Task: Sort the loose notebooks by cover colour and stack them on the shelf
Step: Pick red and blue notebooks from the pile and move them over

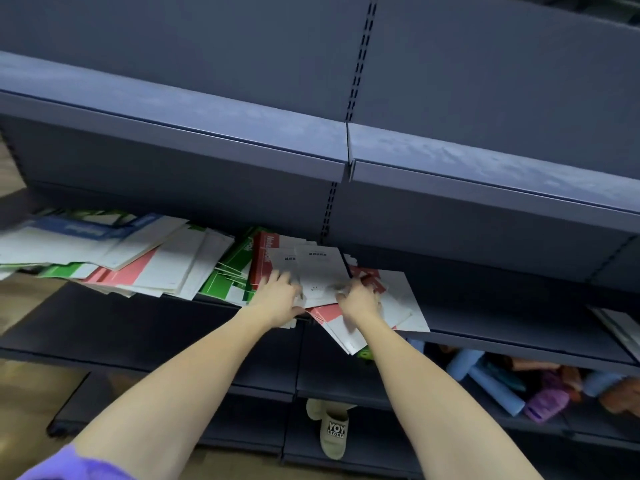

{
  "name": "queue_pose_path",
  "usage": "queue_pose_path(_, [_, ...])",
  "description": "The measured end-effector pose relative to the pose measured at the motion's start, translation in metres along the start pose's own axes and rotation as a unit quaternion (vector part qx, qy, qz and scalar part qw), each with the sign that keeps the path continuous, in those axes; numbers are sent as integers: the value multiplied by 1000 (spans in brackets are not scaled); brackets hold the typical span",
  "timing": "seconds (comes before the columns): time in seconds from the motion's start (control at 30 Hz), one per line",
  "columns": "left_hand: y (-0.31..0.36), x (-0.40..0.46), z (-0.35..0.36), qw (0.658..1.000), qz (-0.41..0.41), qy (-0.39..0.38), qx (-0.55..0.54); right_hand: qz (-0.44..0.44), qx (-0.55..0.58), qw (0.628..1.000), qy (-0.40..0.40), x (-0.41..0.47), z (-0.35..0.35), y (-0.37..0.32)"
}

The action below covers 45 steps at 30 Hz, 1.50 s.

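Presently, hands: my left hand [278, 296] and right hand [360, 297] both grip the white notebook [320, 271], probably to lift it.
Pile: loose notebooks [138, 258] sprawl unsorted on the shelf [519, 327], spreading left.

Dim cool light, soft motion blur at left, wide-angle bending at edges

Loose notebooks [173, 261], red/green/blue/white covers, lie jumbled on dark shelf [502, 327].
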<state>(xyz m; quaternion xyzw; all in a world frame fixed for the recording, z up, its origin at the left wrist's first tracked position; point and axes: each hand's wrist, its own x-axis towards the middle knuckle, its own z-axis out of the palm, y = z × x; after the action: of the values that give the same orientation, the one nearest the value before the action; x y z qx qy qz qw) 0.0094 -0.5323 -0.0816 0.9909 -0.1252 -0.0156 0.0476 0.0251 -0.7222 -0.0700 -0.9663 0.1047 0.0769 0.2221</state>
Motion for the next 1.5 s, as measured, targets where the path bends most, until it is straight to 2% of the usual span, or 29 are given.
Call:
queue_pose_path(0.13, [-9,-2,-6,996,-12,1,-84,29,9,1000,-7,1,0,-7])
queue_pose_path(0.3, [-8,-9,-16,991,-42,28,-123,47,33,998,-30,2,7,-20])
queue_pose_path(0.43, [-8,-10,-15,981,-75,53,-173,35,69,996,-47,-5,3,-26])
queue_pose_path(0.57, [-9,-12,-11,977,-87,50,-189,22,110,993,-23,-9,1,-26])
queue_pose_path(0.7, [-14,-14,-5,989,-51,21,-136,43,157,986,-15,-10,1,-30])
queue_pose_path(0.93, [-20,-21,-7,992,-26,8,-127,101,277,951,-94,-12,3,-31])
queue_pose_path(1.0, [-20,-23,-7,992,-18,15,-121,121,336,928,-104,-12,4,-30])
queue_pose_path(1.13, [-14,-28,-6,997,1,22,-71,157,484,855,-98,-20,-2,-21])
queue_pose_path(1.3, [4,-29,-7,999,1,4,-41,166,496,850,-53,-41,-15,-3])
queue_pose_path(1.43, [16,-28,-7,999,-8,-36,6,162,437,885,7,-48,-24,19])
queue_pose_path(1.5, [21,-28,-7,999,-6,-40,26,159,428,890,22,-49,-28,30])
